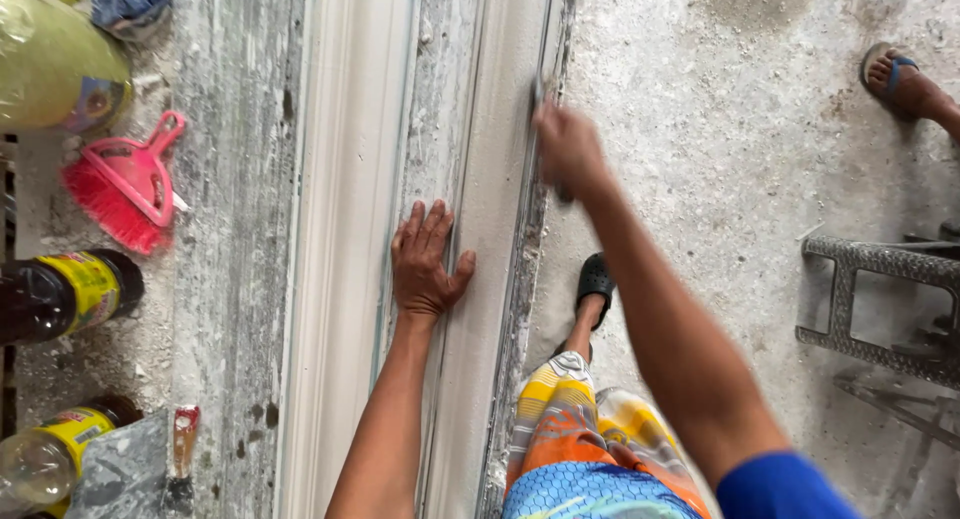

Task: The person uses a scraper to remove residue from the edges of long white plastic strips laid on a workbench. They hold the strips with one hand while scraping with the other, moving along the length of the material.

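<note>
My left hand (427,262) lies flat, fingers spread, on a long white plaster moulding (345,229) that runs along a grey, plaster-smeared bench (232,239). My right hand (568,149) is blurred and closed around a thin metal tool (541,79) at the moulding's right edge. The tool's blade is mostly hidden by the hand and its kind is hard to tell. My leg in bright patterned shorts (575,439) and my foot in a dark sandal (594,284) show below, on the floor.
On the left lie a pink hand brush (125,184), a dark bottle with a yellow label (65,294), another bottle (45,459), a green bag (50,64) and a small scraper (183,444). A grey plastic stool (880,299) and another person's sandalled foot (900,79) are on the concrete floor to the right.
</note>
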